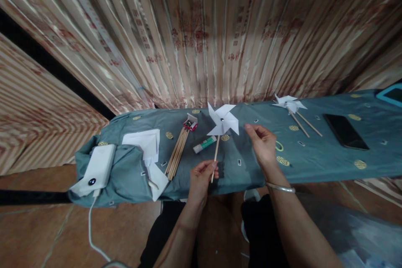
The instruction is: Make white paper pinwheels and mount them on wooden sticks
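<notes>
Your left fingers pinch stick near bottom, pinwheel pointing away; right fingers, tips together, seemingly empty, just right of blades

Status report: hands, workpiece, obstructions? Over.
Left hand gripping pale wooden stick of white paper pinwheel. Right hand alongside, not touching pinwheel. Possible snag: green-and-white glue tube beside wooden stick.

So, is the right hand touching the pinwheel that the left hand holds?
Apart: in the head view, a narrow gap of green cloth shows plainly between the right hand and the pinwheel.
</notes>
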### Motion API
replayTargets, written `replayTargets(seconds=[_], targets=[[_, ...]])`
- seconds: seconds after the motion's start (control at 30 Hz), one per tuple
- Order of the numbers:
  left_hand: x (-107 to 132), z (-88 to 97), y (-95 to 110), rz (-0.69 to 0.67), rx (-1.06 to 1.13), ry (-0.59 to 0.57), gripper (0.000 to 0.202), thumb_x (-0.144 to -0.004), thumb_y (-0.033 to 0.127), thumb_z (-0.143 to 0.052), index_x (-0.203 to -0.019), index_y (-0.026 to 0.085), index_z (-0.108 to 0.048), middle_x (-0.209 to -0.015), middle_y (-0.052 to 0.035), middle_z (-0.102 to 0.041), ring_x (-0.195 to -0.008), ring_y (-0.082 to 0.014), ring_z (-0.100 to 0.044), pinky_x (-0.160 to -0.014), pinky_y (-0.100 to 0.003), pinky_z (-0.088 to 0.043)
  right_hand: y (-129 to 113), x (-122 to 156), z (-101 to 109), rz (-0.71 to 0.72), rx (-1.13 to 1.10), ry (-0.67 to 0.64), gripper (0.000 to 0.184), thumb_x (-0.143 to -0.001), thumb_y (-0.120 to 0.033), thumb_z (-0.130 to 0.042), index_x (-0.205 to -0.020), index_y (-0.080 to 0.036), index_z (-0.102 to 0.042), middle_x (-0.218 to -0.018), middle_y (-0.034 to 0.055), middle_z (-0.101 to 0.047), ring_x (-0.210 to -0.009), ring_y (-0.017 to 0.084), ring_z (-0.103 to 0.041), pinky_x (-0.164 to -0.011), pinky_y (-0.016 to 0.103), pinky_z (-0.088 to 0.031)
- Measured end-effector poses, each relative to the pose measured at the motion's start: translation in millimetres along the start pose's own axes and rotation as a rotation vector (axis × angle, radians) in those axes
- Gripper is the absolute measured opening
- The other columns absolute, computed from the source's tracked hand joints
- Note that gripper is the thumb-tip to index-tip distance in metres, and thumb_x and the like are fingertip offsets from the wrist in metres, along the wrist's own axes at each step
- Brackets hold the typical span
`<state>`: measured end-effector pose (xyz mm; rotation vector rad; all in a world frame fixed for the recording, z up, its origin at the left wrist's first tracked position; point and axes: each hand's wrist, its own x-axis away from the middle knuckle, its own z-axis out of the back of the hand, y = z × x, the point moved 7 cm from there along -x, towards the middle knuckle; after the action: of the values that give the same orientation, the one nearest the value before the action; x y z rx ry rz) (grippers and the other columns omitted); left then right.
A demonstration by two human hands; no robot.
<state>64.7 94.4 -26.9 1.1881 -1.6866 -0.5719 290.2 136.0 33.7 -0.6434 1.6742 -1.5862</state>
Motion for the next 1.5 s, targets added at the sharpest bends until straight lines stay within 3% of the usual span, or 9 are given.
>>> replayTargets(seconds=[0.27, 0.47, 0.77, 1.1, 1.5], targets=[[1, -5.1, -6, 0.021, -0.089, -0.035, 0.039, -0.050, 0.044, -0.086, -0.071, 0.012, -0.076, -0.057, -0.0009, -0.064, -0.045, -0.0059, -0.052, -0.048, -0.018, -0.041, 17, -9, -7, -0.156, -0.215, -0.077, 0.038, -0.066, -0.059, -0.073, -0.065, -0.021, -0.068, -0.061, -0.0016, -0.064, -0.058, 0.012, -0.053, -0.059, 0.027, -0.041], [1, -9.4, -10, 0.017, -0.125, -0.025, 0.036, -0.053, 0.043, -0.084, -0.070, 0.013, -0.075, -0.057, -0.0014, -0.064, -0.046, -0.0071, -0.052, -0.050, -0.020, -0.041, 16, -5, -12, -0.265, -0.358, -0.092, 0.033, -0.051, -0.048, -0.086, -0.060, -0.022, -0.068, -0.053, -0.0042, -0.061, -0.052, 0.011, -0.052, -0.055, 0.027, -0.041], [-1, -9.0, -12, 0.009, -0.127, -0.004, 0.035, -0.053, 0.043, -0.084, -0.070, 0.014, -0.075, -0.055, -0.0009, -0.063, -0.047, -0.0076, -0.052, -0.051, -0.021, -0.040, 18, 1, -16, -0.308, -0.352, -0.103, 0.029, -0.054, -0.045, -0.086, -0.059, -0.023, -0.068, -0.057, -0.0036, -0.063, -0.053, 0.011, -0.050, -0.053, 0.026, -0.040], [-2, -6.9, -10, -0.006, -0.109, 0.031, 0.035, -0.052, 0.042, -0.083, -0.071, 0.014, -0.075, -0.055, -0.0015, -0.064, -0.046, -0.0078, -0.052, -0.049, -0.021, -0.040, 16, 9, -24, -0.306, -0.320, -0.123, 0.029, -0.056, -0.044, -0.083, -0.055, -0.021, -0.066, -0.053, -0.0035, -0.057, -0.052, 0.010, -0.047, -0.053, 0.024, -0.039], [0, -4.3, -10, -0.010, -0.085, 0.069, 0.034, -0.052, 0.040, -0.084, -0.071, 0.014, -0.076, -0.057, -0.0023, -0.066, -0.046, -0.0077, -0.053, -0.050, -0.020, -0.041, 18, 22, -35, -0.360, -0.301, -0.160, 0.027, -0.054, -0.043, -0.083, -0.056, -0.021, -0.067, -0.055, -0.0017, -0.061, -0.053, 0.010, -0.051, -0.054, 0.024, -0.041]])
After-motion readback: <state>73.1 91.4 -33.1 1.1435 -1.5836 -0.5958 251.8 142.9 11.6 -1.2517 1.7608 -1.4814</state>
